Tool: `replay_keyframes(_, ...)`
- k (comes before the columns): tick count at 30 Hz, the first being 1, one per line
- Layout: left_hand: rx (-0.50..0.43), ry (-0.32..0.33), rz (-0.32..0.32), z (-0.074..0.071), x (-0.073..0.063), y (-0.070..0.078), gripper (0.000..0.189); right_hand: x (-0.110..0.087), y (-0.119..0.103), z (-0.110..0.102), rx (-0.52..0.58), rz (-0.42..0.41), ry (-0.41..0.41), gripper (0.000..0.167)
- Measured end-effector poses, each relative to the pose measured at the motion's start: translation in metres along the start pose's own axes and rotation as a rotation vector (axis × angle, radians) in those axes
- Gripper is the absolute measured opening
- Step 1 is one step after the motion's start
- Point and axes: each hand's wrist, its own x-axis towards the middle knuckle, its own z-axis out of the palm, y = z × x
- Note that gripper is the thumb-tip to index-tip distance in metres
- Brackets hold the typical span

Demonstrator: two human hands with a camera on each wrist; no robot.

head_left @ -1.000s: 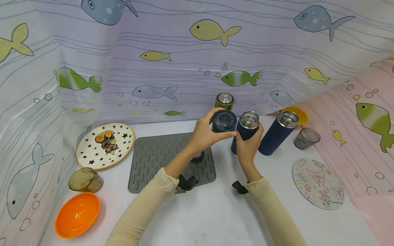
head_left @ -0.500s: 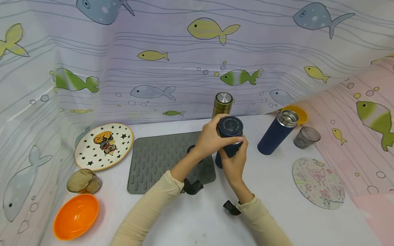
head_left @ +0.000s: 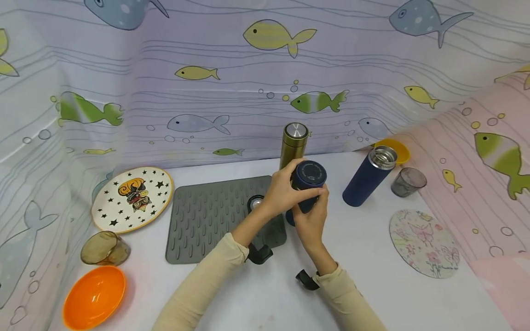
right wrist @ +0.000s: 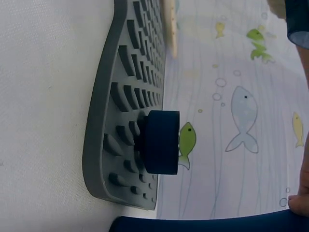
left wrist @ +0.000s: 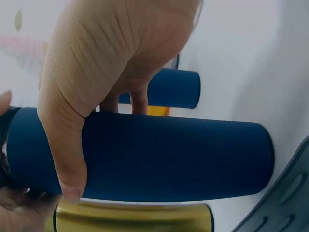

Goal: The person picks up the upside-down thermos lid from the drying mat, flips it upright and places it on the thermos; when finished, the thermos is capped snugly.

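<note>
The white table (head_left: 273, 303) is dressed with grey mat (head_left: 203, 220), orange bowl (head_left: 94, 298), amber glass (head_left: 105, 249), gold flask (head_left: 293, 146), open blue flask (head_left: 366, 180), smoky glass (head_left: 407, 183) and patterned disc (head_left: 423, 243)!

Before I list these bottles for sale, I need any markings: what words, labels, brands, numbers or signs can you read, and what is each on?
None can be read.
Dark blue cap in the left hand: light lettering and a mark on its end, too small to read.
Round butterfly mat: faint marks near the lower edge, too blurred to tell whether they are letters.
</note>
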Motion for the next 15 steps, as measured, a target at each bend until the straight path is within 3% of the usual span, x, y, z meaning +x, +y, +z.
replay_keyframes(5, -0.084, -0.093, 0.0, -0.005, 0.002, -0.007, 0.073, 0.003, -0.022, -0.002, -0.016, -0.027, -0.006, 0.071)
replay_keyframes(7, -0.09, -0.118, 0.004, -0.006, 0.003, -0.007, 0.081, 0.004, -0.029, -0.005, -0.018, -0.033, -0.014, 0.07)
replay_keyframes(11, -0.053, -0.081, 0.044, -0.005, 0.006, -0.005, 0.091, 0.005, -0.033, -0.007, -0.004, -0.03, -0.037, 0.071)
replay_keyframes(13, -0.119, -0.079, 0.068, -0.004, 0.007, -0.006, 0.086, 0.005, -0.032, -0.007, -0.004, -0.033, -0.044, 0.072)
replay_keyframes(15, -0.226, -0.119, 0.092, -0.005, 0.009, -0.008, 0.075, 0.004, -0.031, -0.007, -0.002, -0.033, -0.049, 0.074)
